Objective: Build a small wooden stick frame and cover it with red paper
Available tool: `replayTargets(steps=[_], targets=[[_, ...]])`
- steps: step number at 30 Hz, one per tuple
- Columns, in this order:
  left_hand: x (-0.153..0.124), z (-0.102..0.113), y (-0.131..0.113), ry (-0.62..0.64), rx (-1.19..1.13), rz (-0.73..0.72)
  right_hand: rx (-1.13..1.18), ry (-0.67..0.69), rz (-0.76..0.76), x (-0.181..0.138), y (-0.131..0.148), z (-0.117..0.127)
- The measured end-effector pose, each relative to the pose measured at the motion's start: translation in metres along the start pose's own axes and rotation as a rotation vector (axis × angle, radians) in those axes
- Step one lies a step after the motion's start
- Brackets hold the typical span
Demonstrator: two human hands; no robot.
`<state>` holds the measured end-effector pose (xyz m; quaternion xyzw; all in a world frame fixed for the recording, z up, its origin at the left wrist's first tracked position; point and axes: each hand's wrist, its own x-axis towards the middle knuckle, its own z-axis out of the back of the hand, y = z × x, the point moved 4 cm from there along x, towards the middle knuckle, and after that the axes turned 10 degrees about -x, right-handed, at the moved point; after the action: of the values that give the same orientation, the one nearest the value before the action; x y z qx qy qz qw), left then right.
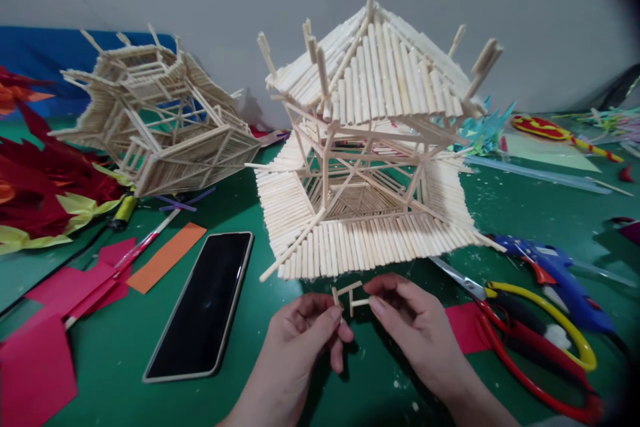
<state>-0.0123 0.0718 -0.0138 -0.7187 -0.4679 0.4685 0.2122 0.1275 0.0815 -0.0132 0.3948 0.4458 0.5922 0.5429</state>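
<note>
You have both hands closed on one small thing. Your left hand point(305, 330) pinches the left end of a little stick frame point(350, 297) between thumb and fingertips, and your right hand point(410, 320) pinches the right end the same way. The frame sits in the air just above the bench point(125, 347), right in front of the lower eave of the stick pagoda point(370, 147). Gripping only the tips looks deliberate: it keeps the thin cross-pieces in view and puts no load on their joints.

The pagoda stands upright at the middle of the bench with its eave rows facing you, so its nearest edge is close to your fingers. Stray stick ends jut from its corners, one of them pointing down-left toward the smartphone point(203, 307).

Room is tight on the right. The scissors point(493, 297) lie just beside your right wrist with the blades pointing toward the pagoda, and the blue glue gun point(550, 267) lies behind them. On the left the phone lies flat and face up, with an orange paper strip point(167, 257) and pink paper sheets point(40, 360) beyond it. A second stick model point(160, 120) lies tipped on its side, well apart from your hands. The barest stretch of green is the patch directly under and between your wrists.
</note>
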Motion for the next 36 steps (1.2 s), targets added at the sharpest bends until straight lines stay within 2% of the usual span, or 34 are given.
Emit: replayTargets(steps=[9, 25, 31, 36], targets=[[-0.001, 0.007, -0.001, 0.024, 0.095, -0.034, 0.053, 0.031, -0.145, -0.001, -0.007, -0.003], [-0.001, 0.008, 0.004, 0.036, 0.051, -0.035, 0.076, 0.023, -0.095, -0.004, -0.006, -0.008], [0.001, 0.006, 0.004, 0.006, 0.001, -0.01, 0.162, 0.044, -0.149, -0.005, -0.007, -0.013], [0.001, 0.006, 0.007, 0.005, -0.084, -0.038, 0.181, 0.101, -0.136, -0.004, -0.012, -0.021]])
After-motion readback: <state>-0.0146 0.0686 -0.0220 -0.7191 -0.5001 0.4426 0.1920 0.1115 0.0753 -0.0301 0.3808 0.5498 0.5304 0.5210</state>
